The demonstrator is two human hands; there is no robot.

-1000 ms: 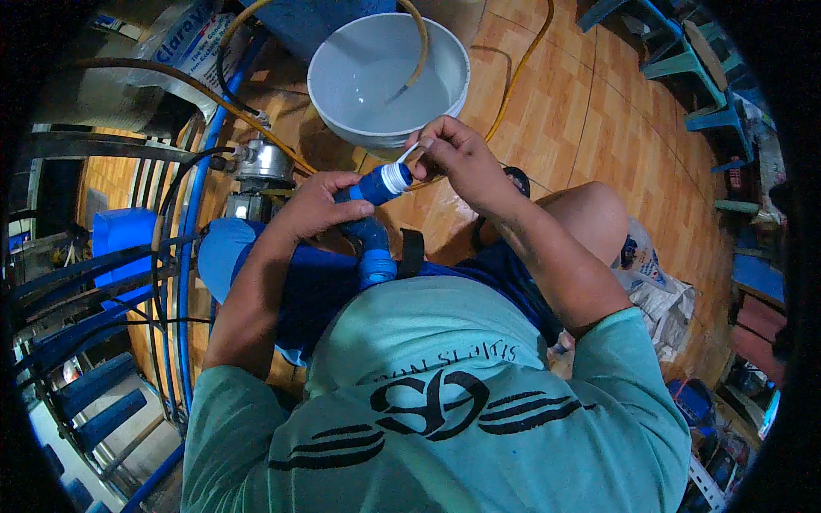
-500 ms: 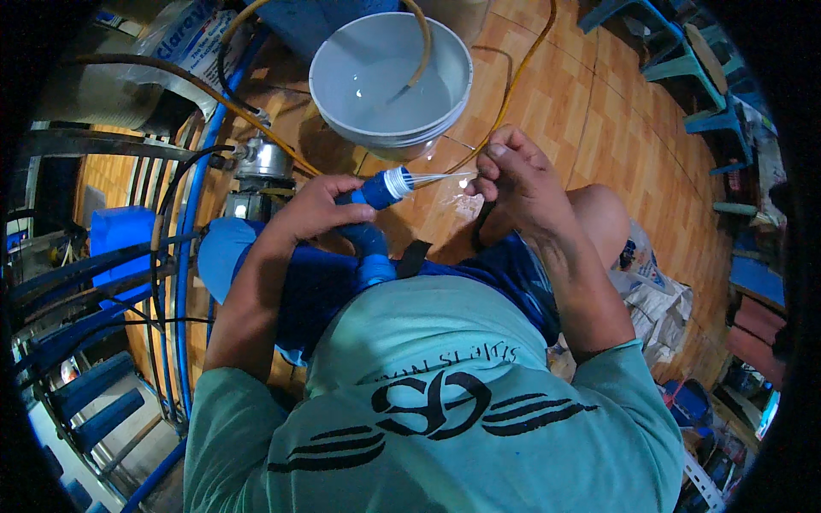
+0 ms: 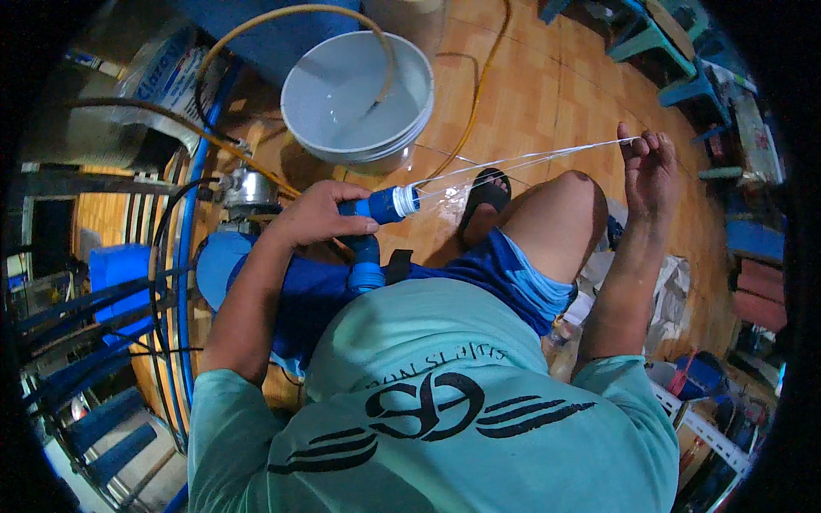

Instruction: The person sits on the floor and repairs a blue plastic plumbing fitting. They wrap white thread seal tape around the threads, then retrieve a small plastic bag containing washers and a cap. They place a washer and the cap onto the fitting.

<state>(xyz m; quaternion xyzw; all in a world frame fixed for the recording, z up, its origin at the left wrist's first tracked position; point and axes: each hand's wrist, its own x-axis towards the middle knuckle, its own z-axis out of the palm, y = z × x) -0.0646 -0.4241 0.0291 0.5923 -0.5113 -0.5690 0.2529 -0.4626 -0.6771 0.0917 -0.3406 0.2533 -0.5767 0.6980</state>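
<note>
My left hand (image 3: 321, 212) is closed around a blue plastic pipe fitting (image 3: 380, 206) above my left thigh. Its threaded end, wrapped in white, points right. From that end, thin strands of white thread seal tape (image 3: 530, 157) stretch taut across to my right hand (image 3: 652, 171), raised far off to the right. The fingers there are curled, pinching the tape's end. A blue pipe elbow (image 3: 366, 256) hangs just below the fitting, by my lap; where the two join is partly hidden by my left hand.
Ahead stands a white bucket (image 3: 295, 107) of water with a yellow hose (image 3: 282, 12) dipping into it. A metal pump (image 3: 248, 188) and blue pipes (image 3: 186, 256) are at left. Teal stools (image 3: 654, 43) stand at far right, and a plastic sack (image 3: 671, 295) lies beside my right leg.
My right hand has swung away to the right, drawing the white tape out much longer. My left hand still grips the fitting. My right knee and sandalled foot now show more.
</note>
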